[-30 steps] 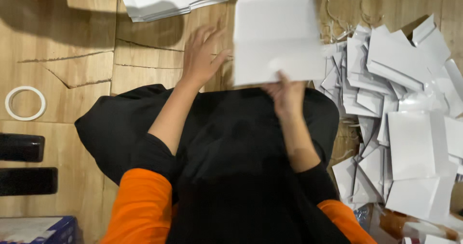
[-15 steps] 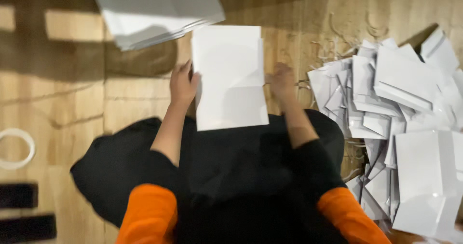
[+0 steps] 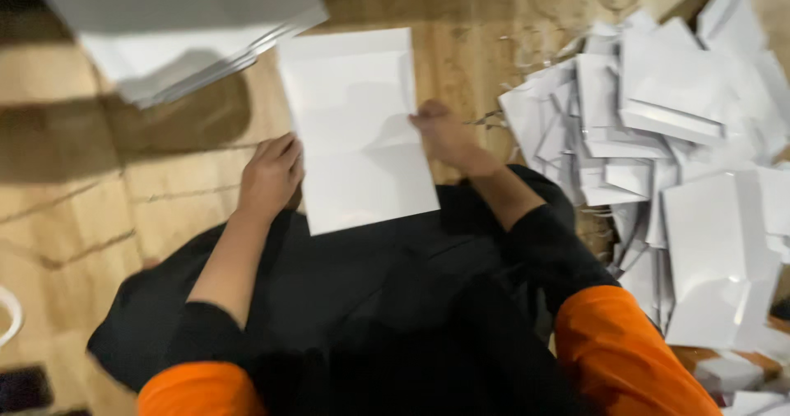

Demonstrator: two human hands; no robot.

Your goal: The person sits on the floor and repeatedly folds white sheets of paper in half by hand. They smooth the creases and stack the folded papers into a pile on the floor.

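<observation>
A white sheet of paper (image 3: 354, 128) lies on the wooden floor just past a black cloth (image 3: 346, 301) spread over my lap. My left hand (image 3: 270, 173) rests at the sheet's left edge, fingers curled against it. At the right edge of the sheet sits my right hand (image 3: 448, 136), pinching or pressing the paper. Both forearms are bare above black and orange sleeves.
A neat stack of white sheets (image 3: 181, 29) sits at the upper left. A large loose heap of white paper pieces (image 3: 675, 161) covers the floor on the right. A white tape ring (image 3: 6, 317) shows at the left edge, with a dark object (image 3: 20, 387) below it.
The sheet was held up in my right hand, then came down to the floor in front of me. My left hand moved onto its left edge. The view shifted downward.
</observation>
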